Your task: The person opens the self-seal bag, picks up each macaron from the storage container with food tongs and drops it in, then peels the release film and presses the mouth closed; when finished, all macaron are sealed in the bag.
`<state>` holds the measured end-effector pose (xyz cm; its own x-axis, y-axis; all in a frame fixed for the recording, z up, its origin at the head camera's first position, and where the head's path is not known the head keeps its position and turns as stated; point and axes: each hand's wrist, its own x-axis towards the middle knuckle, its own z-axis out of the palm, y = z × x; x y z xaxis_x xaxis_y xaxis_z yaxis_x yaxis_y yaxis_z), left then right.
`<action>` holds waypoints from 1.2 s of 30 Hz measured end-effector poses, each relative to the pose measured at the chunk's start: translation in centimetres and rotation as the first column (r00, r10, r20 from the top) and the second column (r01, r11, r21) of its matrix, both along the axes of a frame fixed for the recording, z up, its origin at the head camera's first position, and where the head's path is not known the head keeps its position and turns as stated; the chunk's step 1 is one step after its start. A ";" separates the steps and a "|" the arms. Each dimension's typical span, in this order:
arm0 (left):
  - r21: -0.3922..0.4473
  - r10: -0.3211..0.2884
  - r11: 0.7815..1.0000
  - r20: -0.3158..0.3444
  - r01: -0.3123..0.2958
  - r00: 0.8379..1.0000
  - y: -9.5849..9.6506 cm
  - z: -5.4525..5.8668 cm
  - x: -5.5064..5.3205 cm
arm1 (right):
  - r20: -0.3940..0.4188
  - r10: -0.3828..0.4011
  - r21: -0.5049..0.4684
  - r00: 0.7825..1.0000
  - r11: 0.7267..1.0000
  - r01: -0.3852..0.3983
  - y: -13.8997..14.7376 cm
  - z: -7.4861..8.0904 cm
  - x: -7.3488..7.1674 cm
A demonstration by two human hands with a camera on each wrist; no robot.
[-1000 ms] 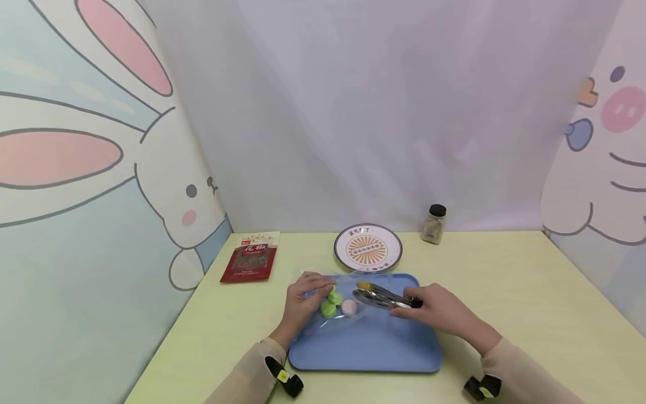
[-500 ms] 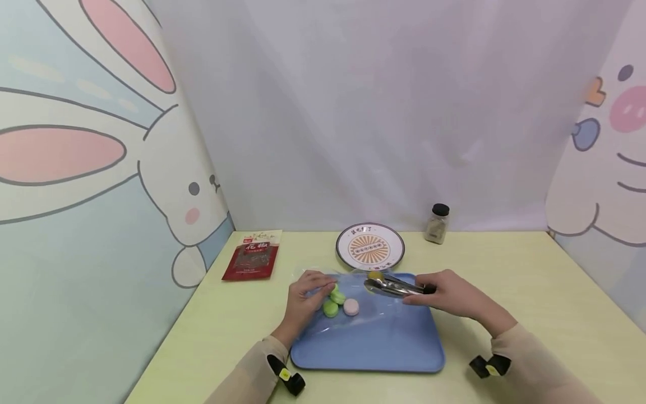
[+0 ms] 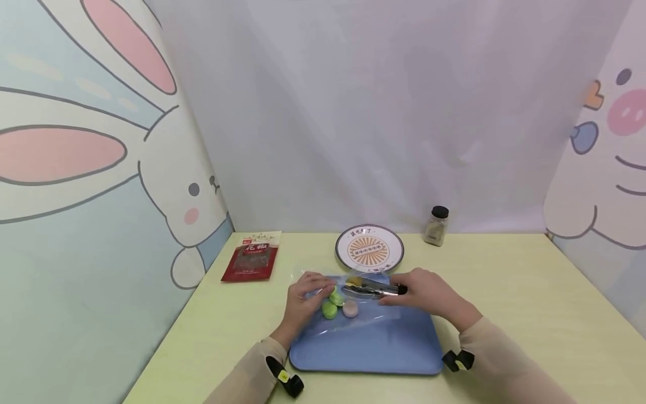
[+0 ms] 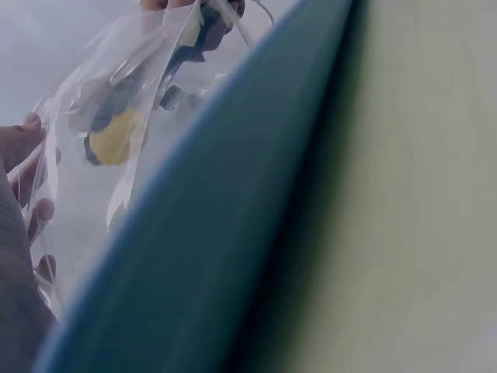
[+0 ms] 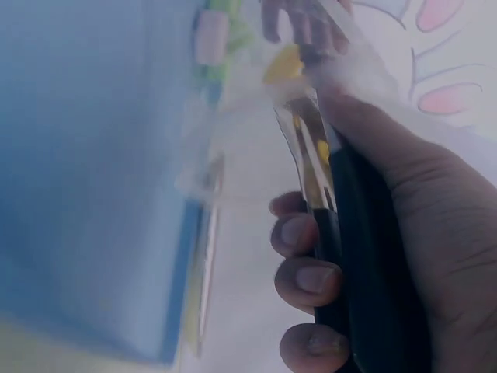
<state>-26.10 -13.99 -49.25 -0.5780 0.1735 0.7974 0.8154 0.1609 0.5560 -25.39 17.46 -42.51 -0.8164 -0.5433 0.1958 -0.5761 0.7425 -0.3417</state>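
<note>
My left hand [image 3: 305,303] holds the clear plastic bag [image 3: 370,320] by its left part, over the blue tray [image 3: 368,353]. Green macarons [image 3: 330,310] and a pale pink macaron [image 3: 350,308] show through the plastic beside its fingertips. With my right hand [image 3: 429,292] I grip metal tongs [image 3: 373,287] by their black handles [image 5: 380,272]. A yellow macaron [image 5: 285,64] sits between the tongs' tips. In the left wrist view this yellow macaron [image 4: 115,140] appears behind the bag's plastic film.
Behind the tray lies a round white plate [image 3: 343,247] with an orange printed pattern. A red spice packet [image 3: 249,258] is at the back left. At the back right stands a small jar [image 3: 435,227] with a black lid, close to the curtain.
The tongs with the yellow macaron first rose to the right, then came back left toward my left hand and the bag. My left hand has barely moved.
</note>
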 end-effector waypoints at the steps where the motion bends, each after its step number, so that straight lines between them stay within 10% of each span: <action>1: 0.001 0.000 1.000 -0.002 0.000 1.000 0.0 -0.1 0.0 | -0.014 -0.004 0.007 1.000 1.000 0.004 -0.3 -0.2 0.0; 36: 0.007 0.011 1.000 -0.048 -0.010 0.999 0.1 0.1 0.1 | -0.110 -0.043 0.084 0.993 0.995 0.053 -1.1 -0.7 1.1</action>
